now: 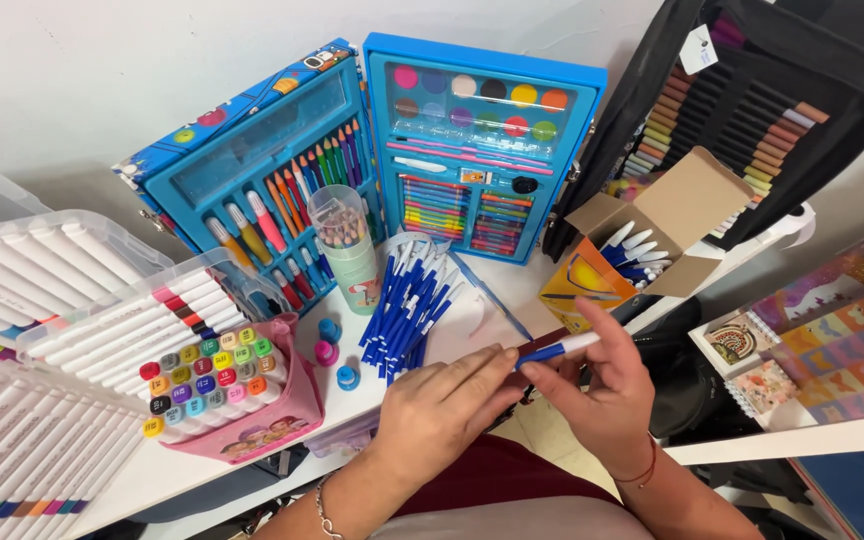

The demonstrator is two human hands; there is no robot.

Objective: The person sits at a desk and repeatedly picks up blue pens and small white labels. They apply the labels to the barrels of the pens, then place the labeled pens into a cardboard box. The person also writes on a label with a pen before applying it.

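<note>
1. White table (202, 470) against a pale wall, crowded with art supplies.
2. Both hands meet over the table's front edge, gripping one blue-and-white pen (558, 349) between them.
3. The left hand (442, 405) pinches the pen's dark end with its fingertips; the right hand (602, 390) closes on the white end.
4. Just behind the hands lies a pile of blue pens (407, 305).
5. An open cardboard box of pens (617, 262) stands to the right, a blue art-set case (477, 145) behind.

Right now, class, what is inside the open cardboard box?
The open cardboard box holds pens with white and blue ends, standing tips-up. Their lower parts are hidden by the box walls.
</note>
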